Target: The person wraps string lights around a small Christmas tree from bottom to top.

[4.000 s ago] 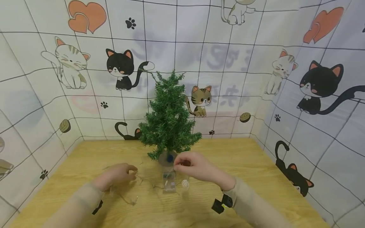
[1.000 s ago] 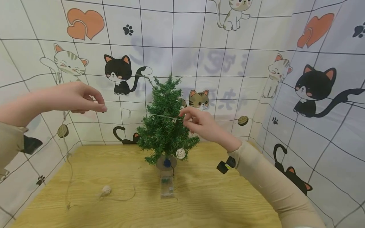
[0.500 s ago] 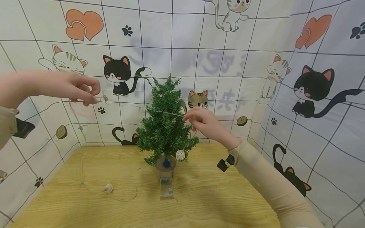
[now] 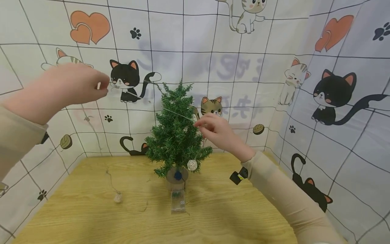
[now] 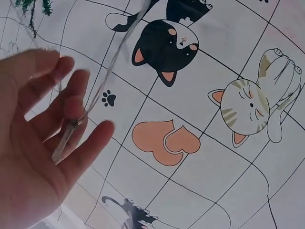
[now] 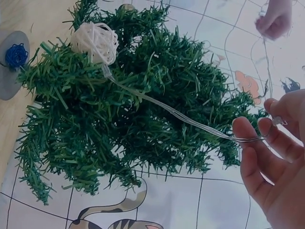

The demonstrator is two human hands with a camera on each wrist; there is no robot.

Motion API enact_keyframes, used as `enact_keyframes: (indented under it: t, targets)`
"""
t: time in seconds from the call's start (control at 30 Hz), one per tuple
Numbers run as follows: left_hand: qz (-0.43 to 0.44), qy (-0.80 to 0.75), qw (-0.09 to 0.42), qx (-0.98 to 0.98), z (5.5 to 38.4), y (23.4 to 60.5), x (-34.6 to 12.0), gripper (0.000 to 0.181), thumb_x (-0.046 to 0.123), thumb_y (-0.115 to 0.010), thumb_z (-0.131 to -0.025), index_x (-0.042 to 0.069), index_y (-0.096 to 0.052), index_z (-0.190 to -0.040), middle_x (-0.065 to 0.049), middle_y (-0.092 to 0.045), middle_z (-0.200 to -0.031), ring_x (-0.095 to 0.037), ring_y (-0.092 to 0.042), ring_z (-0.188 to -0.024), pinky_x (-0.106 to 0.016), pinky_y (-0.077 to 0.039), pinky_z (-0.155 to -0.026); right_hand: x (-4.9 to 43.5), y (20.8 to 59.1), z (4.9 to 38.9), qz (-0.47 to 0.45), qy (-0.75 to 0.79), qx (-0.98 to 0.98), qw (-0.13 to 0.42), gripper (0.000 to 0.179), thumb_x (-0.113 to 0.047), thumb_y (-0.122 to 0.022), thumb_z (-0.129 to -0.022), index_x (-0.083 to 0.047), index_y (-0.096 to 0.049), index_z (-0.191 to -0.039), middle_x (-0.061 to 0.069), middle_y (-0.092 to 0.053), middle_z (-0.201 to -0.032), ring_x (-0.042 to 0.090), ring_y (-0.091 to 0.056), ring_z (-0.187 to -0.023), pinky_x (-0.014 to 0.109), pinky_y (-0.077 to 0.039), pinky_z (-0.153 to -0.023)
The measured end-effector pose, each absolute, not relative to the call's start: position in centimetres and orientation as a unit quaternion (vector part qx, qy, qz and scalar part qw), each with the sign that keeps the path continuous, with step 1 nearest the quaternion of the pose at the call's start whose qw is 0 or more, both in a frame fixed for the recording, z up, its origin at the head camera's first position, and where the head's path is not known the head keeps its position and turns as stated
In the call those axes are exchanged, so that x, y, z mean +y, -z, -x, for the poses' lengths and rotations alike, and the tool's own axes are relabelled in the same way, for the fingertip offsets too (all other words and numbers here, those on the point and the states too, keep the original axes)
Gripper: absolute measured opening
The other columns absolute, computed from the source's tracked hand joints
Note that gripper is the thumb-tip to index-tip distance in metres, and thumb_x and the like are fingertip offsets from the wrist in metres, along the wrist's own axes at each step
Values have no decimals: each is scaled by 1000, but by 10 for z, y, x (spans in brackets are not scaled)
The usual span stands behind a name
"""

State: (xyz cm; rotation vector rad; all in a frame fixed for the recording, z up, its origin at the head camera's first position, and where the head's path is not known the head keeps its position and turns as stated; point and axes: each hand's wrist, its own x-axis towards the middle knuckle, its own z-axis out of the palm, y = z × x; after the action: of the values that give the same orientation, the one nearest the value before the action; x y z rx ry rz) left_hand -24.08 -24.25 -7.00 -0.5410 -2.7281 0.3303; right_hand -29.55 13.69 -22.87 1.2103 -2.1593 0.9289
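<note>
My left hand is raised to the left of a small green artificial Christmas tree. It holds a thin wire of a string of lights, which crosses its curled fingers in the left wrist view. My right hand pinches the same wire at the tree's right side. Between the hands the wire spans the front of the tree. A white woven ball hangs below my right hand against the lower branches. Another ball dangles low at left on a trailing length of wire.
The tree stands on a round base with a blue piece at its middle. In front of it lies a clear box. Cat-print cloth encloses the wooden table at the back and sides.
Both hands have come up from the table with the wire. In the last half second my left hand has risen and turned, drawing the trailing wire upward; my right hand has barely moved.
</note>
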Motion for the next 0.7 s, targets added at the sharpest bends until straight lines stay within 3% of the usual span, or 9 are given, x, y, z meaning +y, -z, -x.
enact_keyframes:
  t: [0.17, 0.27, 0.37, 0.5, 0.6, 0.7]
  targets:
    - [251, -185, 340, -887, 238, 78, -243, 29, -5, -52, -87, 7, -60, -111, -13, -58, -82, -31, -52, -70, -44, -43, -46, 138, 227, 293, -437, -334, -791, 268, 18, -2, -58, -94, -5, -71, -105, 5, -62, -101, 8, -60, -64, 28, -48, -58]
    - [287, -218, 403, -841, 239, 81, -249, 36, -12, -56, -82, 5, -55, -113, -16, -55, -81, -37, -51, -73, -48, -46, -52, 141, 229, 293, -423, -350, -795, 258, 18, -1, -58, -94, -4, -71, -105, 5, -60, -98, 15, -65, -67, 29, -50, -60]
    - [325, -209, 424, -819, 242, 82, -255, 41, -14, -55, -79, 9, -53, -114, -15, -58, -88, -36, -52, -75, -47, -43, -46, 147, 232, 295, -407, -369, -799, 242, 17, -1, -58, -94, -2, -71, -106, 6, -60, -98, 22, -67, -68, 29, -50, -56]
    - [382, -173, 420, -805, 245, 84, -264, 45, -12, -59, -76, 13, -54, -113, -13, -58, -114, -37, -56, -89, -46, -42, -42, 153, 233, 298, -382, -387, -805, 236, 17, -3, -58, -95, -3, -70, -107, 7, -61, -101, 22, -67, -67, 29, -44, -48]
    - [407, -153, 424, -795, 244, 86, -272, 46, -11, -61, -75, 14, -56, -112, -15, -52, -126, -41, -54, -97, -51, -47, -51, 157, 234, 301, -352, -394, -816, 235, 16, -6, -59, -96, -4, -70, -107, 8, -61, -107, 20, -67, -68, 28, -42, -45]
    - [418, -141, 434, -785, 240, 87, -278, 40, -7, -60, -78, 14, -57, -112, -15, -54, -124, -42, -55, -93, -54, -48, -60, 162, 234, 305, -328, -396, -825, 236, 16, -9, -60, -96, -5, -71, -106, 8, -62, -111, 18, -67, -69, 29, -41, -47]
